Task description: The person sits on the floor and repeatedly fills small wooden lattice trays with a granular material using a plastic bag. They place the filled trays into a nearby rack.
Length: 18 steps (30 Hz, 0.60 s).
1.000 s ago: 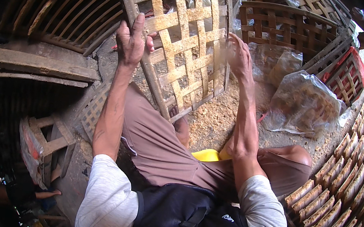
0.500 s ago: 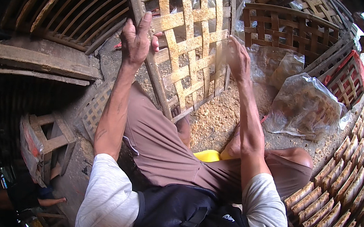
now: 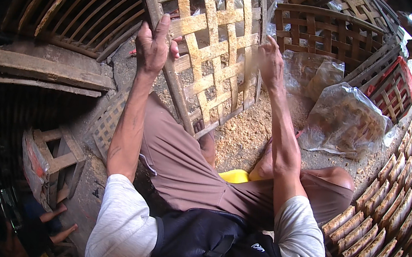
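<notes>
A woven bamboo tray (image 3: 219,47) with a wooden frame stands tilted up in front of me, its strips crusted with pale crumbs. My left hand (image 3: 154,46) is closed round the frame's left bar, thumb up along it. By the tray's right edge is my right hand (image 3: 272,65), fingers curled together. A brownish smear beside its fingers, against the weave, may be something it holds, but the blur hides its kind. The tray's lower corner comes down near my foot, over crumbs (image 3: 240,137) scattered on the ground.
A crumpled clear plastic bag (image 3: 344,121) lies right of my arm. More woven trays (image 3: 328,33) lean behind it. Rows of crusted slabs (image 3: 386,200) line the right side. At left are slatted racks (image 3: 87,8) and a wooden stool (image 3: 55,157); another person's feet (image 3: 64,231) show below.
My right hand has shifted slightly, its fingertips moving up and right along the tray's edge. The left hand and tray stay nearly still. At lower left, the other person's limbs have moved.
</notes>
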{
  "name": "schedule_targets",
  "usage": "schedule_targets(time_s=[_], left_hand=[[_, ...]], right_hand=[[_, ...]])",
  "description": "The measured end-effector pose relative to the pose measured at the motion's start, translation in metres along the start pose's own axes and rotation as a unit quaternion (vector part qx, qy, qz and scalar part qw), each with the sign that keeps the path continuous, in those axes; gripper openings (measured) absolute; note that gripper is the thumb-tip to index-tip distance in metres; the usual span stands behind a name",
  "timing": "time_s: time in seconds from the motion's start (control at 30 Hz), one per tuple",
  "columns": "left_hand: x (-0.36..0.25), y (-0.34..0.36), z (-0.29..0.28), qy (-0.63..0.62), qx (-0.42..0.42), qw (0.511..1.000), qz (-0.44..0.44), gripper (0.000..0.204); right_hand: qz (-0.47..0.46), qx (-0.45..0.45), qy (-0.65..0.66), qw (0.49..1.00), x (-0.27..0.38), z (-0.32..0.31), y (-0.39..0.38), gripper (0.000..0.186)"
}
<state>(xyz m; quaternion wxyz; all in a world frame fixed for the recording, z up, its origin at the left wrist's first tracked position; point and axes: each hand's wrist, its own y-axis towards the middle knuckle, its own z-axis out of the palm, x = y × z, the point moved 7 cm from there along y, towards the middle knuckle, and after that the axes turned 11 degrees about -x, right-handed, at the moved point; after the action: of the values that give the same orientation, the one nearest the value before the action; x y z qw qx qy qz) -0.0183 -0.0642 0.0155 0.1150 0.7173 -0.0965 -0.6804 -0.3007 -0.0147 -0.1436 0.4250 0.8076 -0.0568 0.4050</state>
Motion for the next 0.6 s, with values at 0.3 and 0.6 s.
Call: schedule_targets(time_s=[0.3, 0.6], left_hand=[[0.000, 0.000, 0.001, 0.015, -0.006, 1.000, -0.020, 0.033], [0.000, -0.002, 0.002, 0.009, 0.014, 1.000, -0.009, 0.032]], right_hand=[[-0.010, -0.040, 0.026, 0.999, -0.003, -0.010, -0.004, 0.039], [-0.076, -0.013, -0.049, 0.996, 0.017, -0.007, 0.003, 0.029]])
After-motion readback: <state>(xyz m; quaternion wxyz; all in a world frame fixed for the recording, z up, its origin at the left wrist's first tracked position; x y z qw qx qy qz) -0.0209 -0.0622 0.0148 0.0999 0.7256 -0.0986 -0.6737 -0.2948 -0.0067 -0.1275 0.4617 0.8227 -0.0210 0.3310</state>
